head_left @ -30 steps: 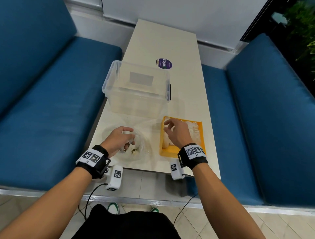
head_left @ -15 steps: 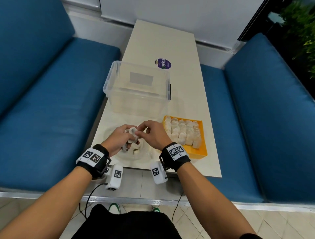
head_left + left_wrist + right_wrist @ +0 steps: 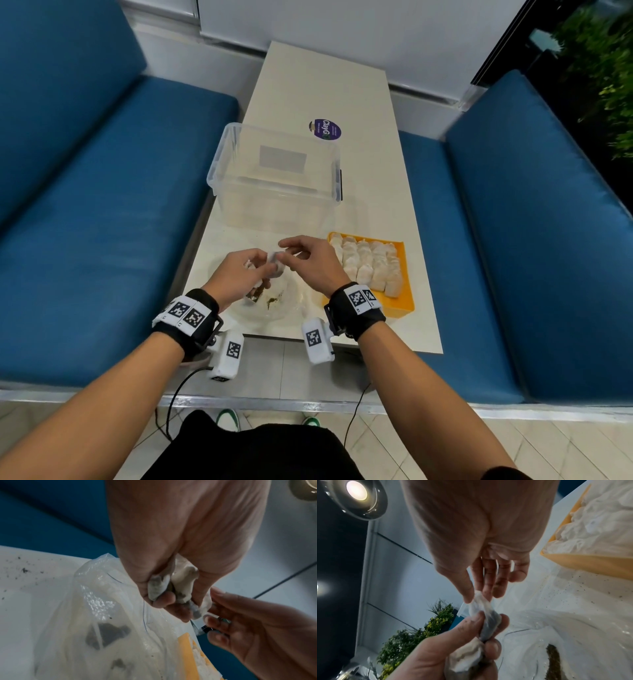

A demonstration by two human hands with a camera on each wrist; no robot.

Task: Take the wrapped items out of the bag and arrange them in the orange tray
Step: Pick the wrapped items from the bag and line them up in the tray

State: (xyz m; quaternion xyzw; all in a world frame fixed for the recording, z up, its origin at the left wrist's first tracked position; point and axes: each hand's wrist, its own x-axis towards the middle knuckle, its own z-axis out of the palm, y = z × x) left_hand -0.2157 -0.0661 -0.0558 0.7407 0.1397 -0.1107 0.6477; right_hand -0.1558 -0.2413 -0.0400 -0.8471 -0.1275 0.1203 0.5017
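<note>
left hand (image 3: 239, 274) fisting wrapped items (image 3: 171, 586), right hand (image 3: 310, 262) pinching one

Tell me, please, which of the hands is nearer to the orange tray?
Right. The right hand hovers just beside the orange tray, at its left edge; the left hand is farther off, over the bag.

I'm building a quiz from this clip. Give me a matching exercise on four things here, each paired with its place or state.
1. orange tray
2. clear storage bin
3. plastic bag
4. right hand

a. lying under the left hand
b. pinching a wrapped item
c. empty, on the table's far side
d. lined with rows of wrapped items

Pairs: 1-d, 2-c, 3-a, 4-b
</note>
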